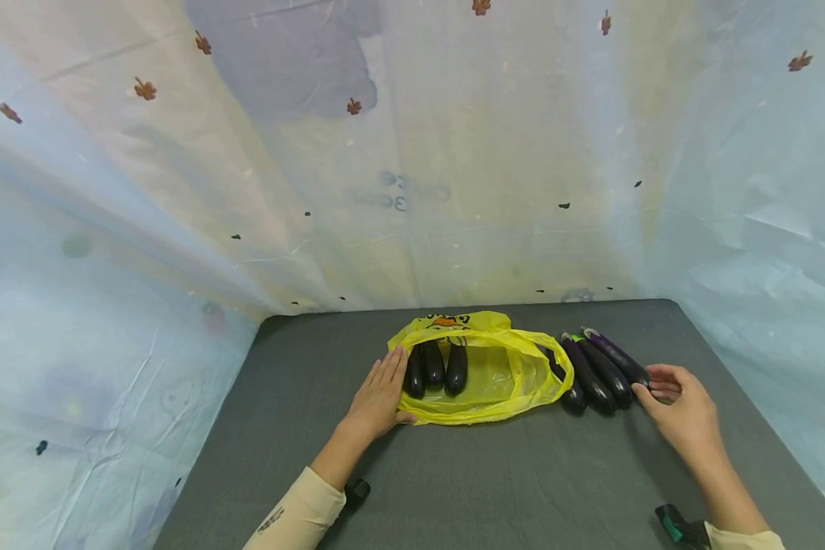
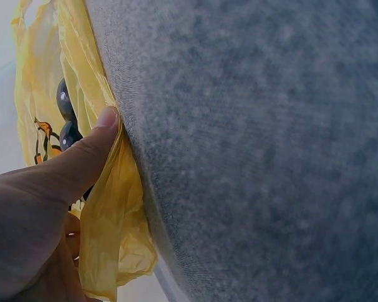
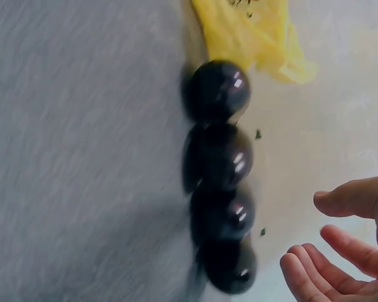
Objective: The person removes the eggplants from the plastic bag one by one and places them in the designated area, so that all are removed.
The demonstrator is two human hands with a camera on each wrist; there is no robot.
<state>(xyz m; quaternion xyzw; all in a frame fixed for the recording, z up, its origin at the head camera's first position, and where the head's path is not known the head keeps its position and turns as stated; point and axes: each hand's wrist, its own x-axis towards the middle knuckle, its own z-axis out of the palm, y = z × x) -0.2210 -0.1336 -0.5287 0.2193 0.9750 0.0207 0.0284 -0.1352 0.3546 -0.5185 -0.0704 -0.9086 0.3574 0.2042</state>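
- A yellow plastic bag (image 1: 481, 415) is laid on a gray table (image 1: 495, 489), its mouth spread toward the viewer; three dark eggplants (image 1: 434, 368) are seen inside, toward the left.
- The bag's left side is touched by the left hand (image 1: 378, 396), fingers straight, thumb at the rim.
- Four more eggplants (image 1: 589, 376) are lined up just right of the bag.
- Beside the rightmost, the right hand (image 1: 684, 416) is held with thumb and fingers apart; contact cannot be told.

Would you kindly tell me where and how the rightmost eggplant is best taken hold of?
Probably round the thick, rounded end of the rightmost eggplant, coming from its right: another eggplant lies close along its left, while that end points towards the right hand.
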